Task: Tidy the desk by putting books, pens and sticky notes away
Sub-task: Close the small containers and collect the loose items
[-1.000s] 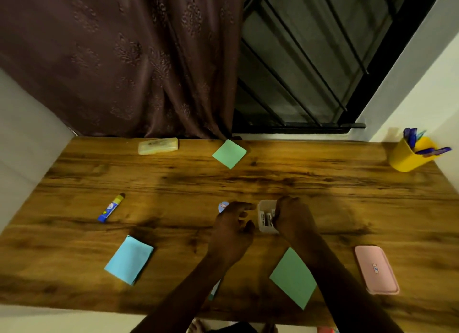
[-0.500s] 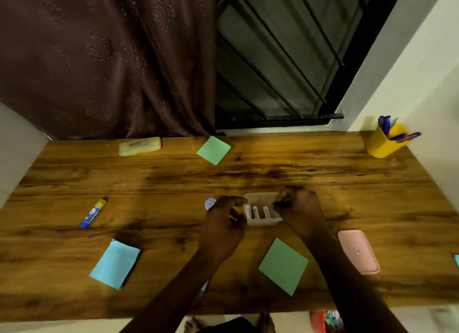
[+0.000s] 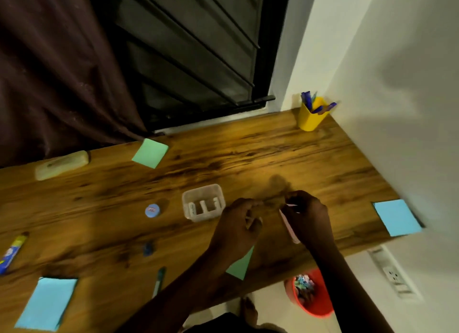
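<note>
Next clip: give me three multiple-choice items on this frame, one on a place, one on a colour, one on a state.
1. Where does the yellow pen cup stand?
A) at the far right corner of the desk
B) beside the glue stick
C) on the floor

2. What colour is the bin on the floor?
A) blue
B) red
C) white

3. How is the clear box?
A) lid on
B) tipped over
C) upright, open on top

Answers:
1 A, it sits at the desk's far right end.
2 B, its red rim shows below the desk edge.
3 C, its contents show from above.
</note>
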Available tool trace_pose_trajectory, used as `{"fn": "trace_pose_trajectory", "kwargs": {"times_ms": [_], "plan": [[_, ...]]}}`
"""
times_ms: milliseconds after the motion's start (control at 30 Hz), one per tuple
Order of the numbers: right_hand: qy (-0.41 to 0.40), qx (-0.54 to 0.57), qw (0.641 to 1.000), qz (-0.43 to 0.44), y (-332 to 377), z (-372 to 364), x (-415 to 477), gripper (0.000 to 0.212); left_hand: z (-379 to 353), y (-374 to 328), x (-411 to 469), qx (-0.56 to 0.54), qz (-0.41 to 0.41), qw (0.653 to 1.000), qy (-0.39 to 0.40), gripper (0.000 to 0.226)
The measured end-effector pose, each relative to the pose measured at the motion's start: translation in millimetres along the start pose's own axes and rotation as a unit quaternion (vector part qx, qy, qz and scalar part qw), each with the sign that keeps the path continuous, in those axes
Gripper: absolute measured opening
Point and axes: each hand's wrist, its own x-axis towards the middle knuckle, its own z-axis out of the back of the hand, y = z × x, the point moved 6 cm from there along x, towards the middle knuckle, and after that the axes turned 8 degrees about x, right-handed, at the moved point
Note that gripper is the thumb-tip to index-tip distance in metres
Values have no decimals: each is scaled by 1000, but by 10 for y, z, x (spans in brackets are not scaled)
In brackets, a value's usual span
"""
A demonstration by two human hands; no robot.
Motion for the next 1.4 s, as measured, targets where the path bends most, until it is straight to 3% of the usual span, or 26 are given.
{"fn": "trace_pose_trajectory", "kwargs": {"times_ms": [267,467,733,867,1000,1100,1267,1400], "plan": [[0,-69,995,-71,-634,304,-105,57,-829,-162,352,89,-2,992,85,52],[70,-119,985,-106,-827,175,-187,90,-1139,-142,476,124,49,984,119,55],[79,-132,988,-18,-695,74,-197,89,-942,-123,547,111,57,989,80,40],[64,-166,982,64,-444,24,-82,87,-604,-54,612,104,48,993,37,27],[89,-183,970,137,-130,-148,98,77,-375,109,577,77,56,994,46,16],[92,-167,973,129,-50,-205,192,68,-314,229,465,34,94,994,39,11],[110,-140,983,40,-293,-147,209,65,-360,286,301,-34,137,990,7,9],[140,-149,979,-15,-492,-123,142,61,-490,289,253,-72,196,977,44,36]]}}
